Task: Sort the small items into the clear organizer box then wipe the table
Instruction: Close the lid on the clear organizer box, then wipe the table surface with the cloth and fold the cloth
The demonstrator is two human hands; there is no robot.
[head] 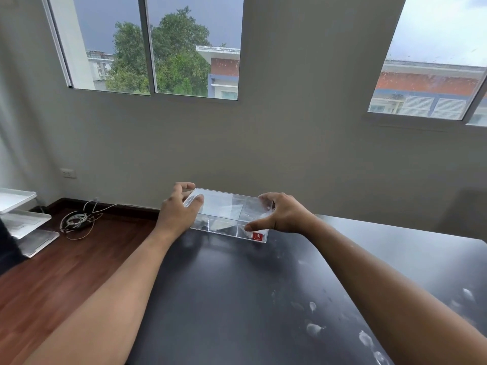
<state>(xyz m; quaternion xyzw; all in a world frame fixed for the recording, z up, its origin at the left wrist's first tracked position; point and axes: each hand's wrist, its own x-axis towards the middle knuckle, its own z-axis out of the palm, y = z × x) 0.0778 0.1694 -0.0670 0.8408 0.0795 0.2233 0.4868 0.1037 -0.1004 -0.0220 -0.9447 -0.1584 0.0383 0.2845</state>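
Both hands (181,212) gripping clear organizer box (224,206), black table (237,299)

The black tabletop (237,299) is wide and bare between the two arms, so a hand could slide there, with only pale smudges (313,329) on it near the right arm. At the far left corner the clear organizer box (226,214) stands in the way, with the left hand (179,212) gripping one end and the right hand (282,214) gripping the other, and the wall sits close behind it. Left of the tabletop the wood floor (66,272) is open, but a cable tangle (77,219) and white trays (23,222) lie farther back.
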